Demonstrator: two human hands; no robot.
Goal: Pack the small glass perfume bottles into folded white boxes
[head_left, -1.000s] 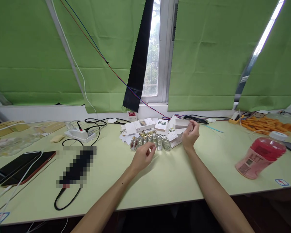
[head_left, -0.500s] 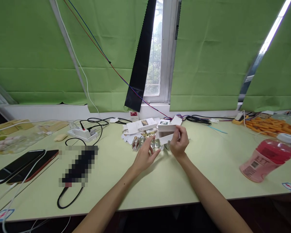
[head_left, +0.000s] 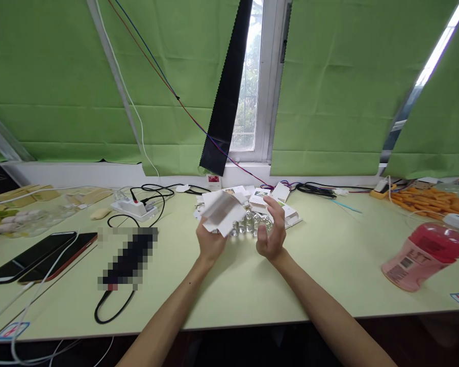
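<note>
Half a second ago the right hand (head_left: 271, 237) pinched an opened white box over the row of small shiny items (head_left: 247, 223); now that white box (head_left: 222, 211) is in the left hand (head_left: 211, 244), tilted, its flaps spread. The left hand grips it from below, with most of its fingers hidden behind the card. The right hand has let go and stands apart from the box, half open, thumb and fingers curved with a gap between them, in front of the right end of the row. Other white boxes (head_left: 258, 200) lie piled behind the row, as they did before.

The near edge of the table (head_left: 245, 290) runs beneath both forearms. A broad stretch of tabletop lies between the right forearm and the pink bottle (head_left: 421, 260) near the right edge. To the left, a narrower stretch separates the left hand from a blurred dark object (head_left: 128, 260); two phones (head_left: 32, 255) lie farther left.
</note>
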